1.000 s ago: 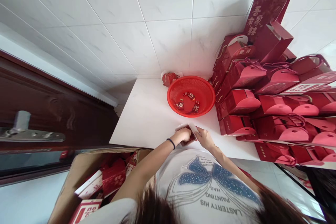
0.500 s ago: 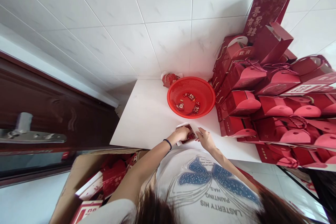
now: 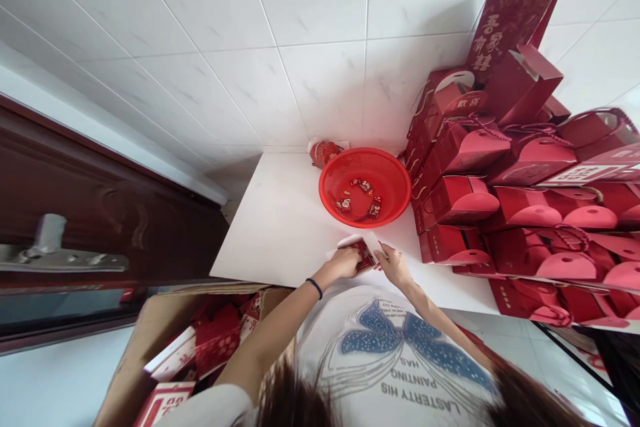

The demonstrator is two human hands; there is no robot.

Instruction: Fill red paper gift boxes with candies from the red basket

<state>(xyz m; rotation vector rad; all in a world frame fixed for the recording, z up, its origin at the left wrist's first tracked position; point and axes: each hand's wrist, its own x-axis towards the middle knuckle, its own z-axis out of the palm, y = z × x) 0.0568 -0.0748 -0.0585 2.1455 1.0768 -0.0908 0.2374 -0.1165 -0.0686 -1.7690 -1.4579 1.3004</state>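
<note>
A small open carton (image 3: 371,244) with white flaps and a dark red inside is between my hands, low over the table's front edge. My left hand (image 3: 344,262), with a dark band on its wrist, closes on the carton's left side, its fingertips partly hidden. On the other side, my right hand (image 3: 395,267) pinches the white flap between thumb and fingers. Red pieces show inside the carton, too small to make out. Just beyond stands a red plastic basket (image 3: 330,207) holding several small wrapped candies (image 3: 374,207).
Red gift boxes (image 3: 460,197) with rope handles are stacked along the right. Behind the basket lies a red packet (image 3: 324,152) against the tiled wall. A cardboard box (image 3: 137,327) of red cartons stands at lower left, near a dark door (image 3: 100,213) with a metal handle.
My left hand has shifted from reaching into the carton to its left side, fingers less deep inside. My right hand keeps its hold on the flap. The view has moved slightly.
</note>
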